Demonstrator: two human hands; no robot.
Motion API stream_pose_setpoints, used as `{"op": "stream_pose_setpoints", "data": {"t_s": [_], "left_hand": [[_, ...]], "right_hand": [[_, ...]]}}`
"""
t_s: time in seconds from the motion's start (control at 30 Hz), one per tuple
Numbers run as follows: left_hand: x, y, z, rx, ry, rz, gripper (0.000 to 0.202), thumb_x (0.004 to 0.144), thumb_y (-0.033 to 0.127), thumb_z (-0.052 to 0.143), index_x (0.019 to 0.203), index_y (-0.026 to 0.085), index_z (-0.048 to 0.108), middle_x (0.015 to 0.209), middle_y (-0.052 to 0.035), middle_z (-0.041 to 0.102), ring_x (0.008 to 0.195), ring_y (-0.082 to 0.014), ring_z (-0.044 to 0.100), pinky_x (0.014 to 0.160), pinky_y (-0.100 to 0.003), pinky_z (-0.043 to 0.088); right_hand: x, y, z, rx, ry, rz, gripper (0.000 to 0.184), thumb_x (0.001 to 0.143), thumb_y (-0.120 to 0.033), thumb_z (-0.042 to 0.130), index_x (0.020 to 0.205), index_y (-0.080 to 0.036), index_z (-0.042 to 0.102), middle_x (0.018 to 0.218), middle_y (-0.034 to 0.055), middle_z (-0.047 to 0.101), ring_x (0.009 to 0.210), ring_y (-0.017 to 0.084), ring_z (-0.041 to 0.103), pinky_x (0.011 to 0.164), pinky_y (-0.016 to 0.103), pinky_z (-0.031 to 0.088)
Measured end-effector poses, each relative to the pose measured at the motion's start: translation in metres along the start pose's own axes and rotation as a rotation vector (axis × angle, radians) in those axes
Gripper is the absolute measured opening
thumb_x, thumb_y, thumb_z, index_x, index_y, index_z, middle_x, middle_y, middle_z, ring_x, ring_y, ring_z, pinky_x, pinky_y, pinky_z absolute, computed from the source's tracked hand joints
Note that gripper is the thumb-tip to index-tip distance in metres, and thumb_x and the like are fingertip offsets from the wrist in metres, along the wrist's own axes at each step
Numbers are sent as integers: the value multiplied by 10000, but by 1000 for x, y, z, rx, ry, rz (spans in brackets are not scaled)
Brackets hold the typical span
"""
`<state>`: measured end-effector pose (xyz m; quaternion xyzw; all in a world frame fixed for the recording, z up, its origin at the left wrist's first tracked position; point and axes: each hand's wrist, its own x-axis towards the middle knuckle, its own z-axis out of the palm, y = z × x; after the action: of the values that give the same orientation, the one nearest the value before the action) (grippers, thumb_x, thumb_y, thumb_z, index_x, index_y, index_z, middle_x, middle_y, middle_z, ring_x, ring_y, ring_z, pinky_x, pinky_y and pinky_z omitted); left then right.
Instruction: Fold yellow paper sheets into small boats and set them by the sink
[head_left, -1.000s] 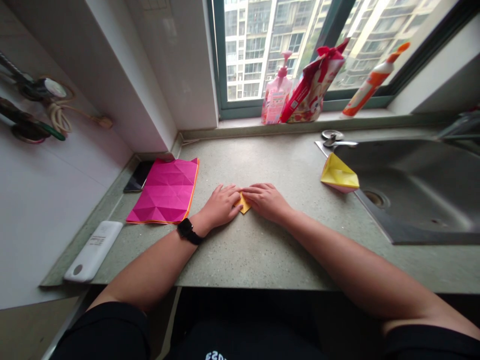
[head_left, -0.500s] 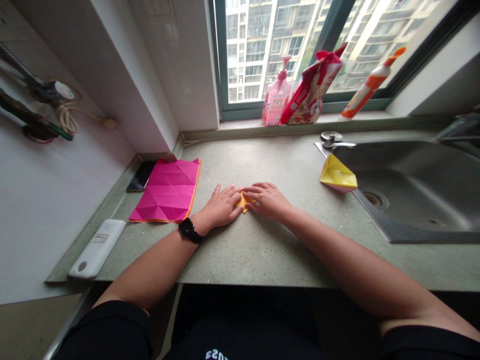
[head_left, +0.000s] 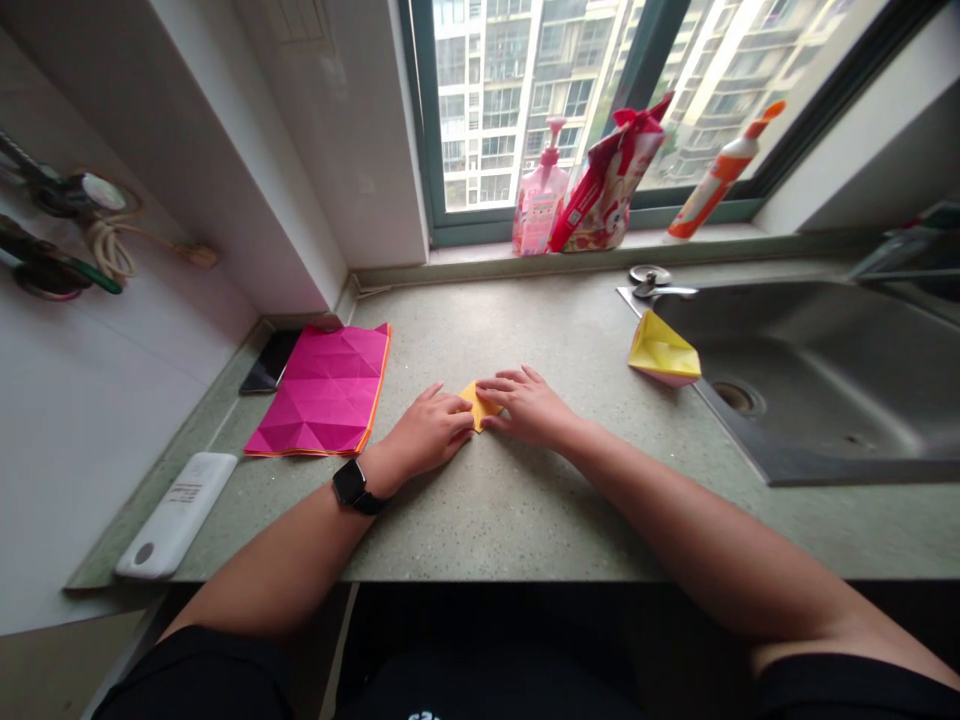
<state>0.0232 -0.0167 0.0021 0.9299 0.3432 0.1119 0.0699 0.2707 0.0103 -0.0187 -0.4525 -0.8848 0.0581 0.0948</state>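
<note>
On the counter in front of me lies a small folded piece of yellow-orange origami paper. My left hand, with a black watch on its wrist, closes its fingertips on the paper's left edge. Opposite it, my right hand has its fingers over the right part, its thumb near the bottom point. Parts of the paper are hidden under both hands. A stack of creased magenta sheets with orange edges is to the left. By the sink's rim rests a folded paper shape, yellow inside and pinkish below.
A white oblong device and a dark phone lie at the counter's left. The steel sink takes up the right. On the window sill stand a pink pump bottle, a red bag and an orange-white bottle.
My left hand has drawn slightly back from my right hand, with its fingers more bent at the paper's edge. More of the paper's top shows. The whole view has shifted a little.
</note>
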Motion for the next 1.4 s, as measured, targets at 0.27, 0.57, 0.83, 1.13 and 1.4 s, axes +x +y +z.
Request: {"op": "stream_pose_setpoints", "data": {"t_s": [0.27, 0.57, 0.83, 1.13, 1.4], "left_hand": [[-10, -2, -14, -69, -167, 6, 240, 1091, 269, 574, 1229, 329, 761, 1523, -56, 647, 1436, -270, 606, 1359, -655, 213], [1, -22, -7, -162, -85, 8, 268, 1108, 273, 546, 1234, 294, 781, 1387, -44, 770, 1289, -246, 712, 1254, -522, 424], [15, -12, 11, -41, 71, -158, 305, 1046, 377, 703, 1316, 239, 726, 1336, -98, 770, 1263, -303, 687, 1261, -570, 391], [12, -20, 17, -85, 26, -299, 464, 1024, 523, 721, 1420, 286, 673, 1643, -108, 582, 1567, -349, 463, 1342, -725, 147], [14, -21, 16, -102, 5, -318, 462, 1010, 553, 733, 1383, 283, 692, 1664, -110, 554, 1596, -359, 431, 1328, -759, 178]], "right_hand": [[-1, 3, 2, 43, 11, -18, 487, 965, -470, 782, 1435, -351, 739, 1579, 45, 672, 1489, 394, 553, 1276, 718, 329], [-3, 1, 0, 70, 8, -12, 517, 966, -527, 772, 1452, -354, 723, 1572, 52, 677, 1476, 388, 559, 1267, 707, 348], [-4, 7, 9, 107, 59, 12, 557, 962, -563, 766, 1478, -363, 706, 1559, 60, 687, 1478, 381, 567, 1240, 670, 400], [-4, 30, 19, 74, 72, 224, 609, 949, -559, 760, 1499, -303, 699, 1660, 158, 564, 1561, 452, 464, 1256, 694, 377], [-4, 53, 20, 145, 249, 229, 424, 1038, -428, 624, 1412, -266, 739, 1532, 159, 650, 1458, 357, 582, 1224, 577, 474]]}}
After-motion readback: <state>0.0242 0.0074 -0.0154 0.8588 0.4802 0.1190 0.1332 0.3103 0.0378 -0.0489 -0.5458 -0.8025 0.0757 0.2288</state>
